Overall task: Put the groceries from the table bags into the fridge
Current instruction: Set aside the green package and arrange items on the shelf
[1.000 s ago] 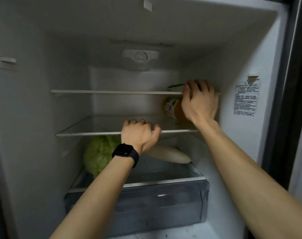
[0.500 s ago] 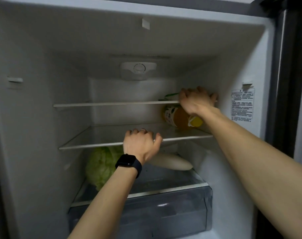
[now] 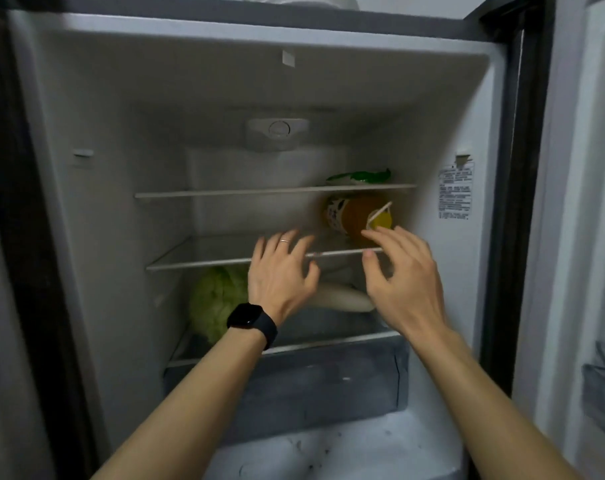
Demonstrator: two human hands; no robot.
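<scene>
1. The fridge (image 3: 121, 133) stands open; its middle shelf (image 3: 207, 263) serves as landmark.
2. Cabbage (image 3: 214, 299), below the shelf at left: likely heavy and firm; cup it from underneath.
3. White radish (image 3: 342, 297), below the shelf at right: stiff, probably slick; hold it mid-length.
4. Juice bottle (image 3: 356, 213), lying on the shelf's right end: may roll; wrap its body.
5. Green packet (image 3: 360, 176), above the shelf: soft, light.
6. Left grip (image 3: 280, 275) and right grip (image 3: 401, 282) hover at the shelf's front edge, fingers spread, holding nothing.
</scene>
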